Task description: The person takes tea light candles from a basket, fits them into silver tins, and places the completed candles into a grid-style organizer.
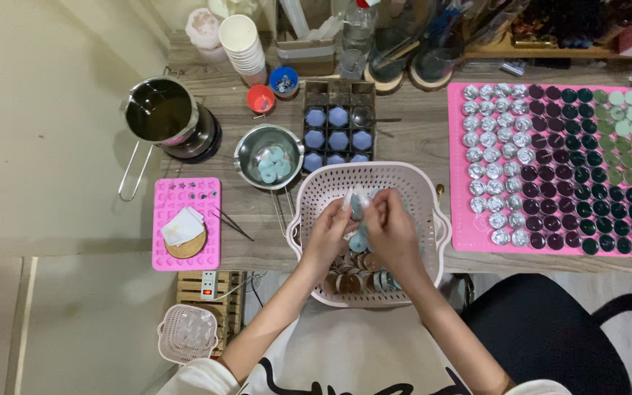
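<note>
Over a pale pink basket on the wooden desk, the left hand and right hand meet, fingers pinched together around a small light-blue candle. Behind the basket, a steel pot holds similar blue pieces, beside a tray of blue moulds.

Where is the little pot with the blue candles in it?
In the head view, the small metal pot sits left of centre on the wooden table, between the big dark pot and the blue-filled tray.
</note>
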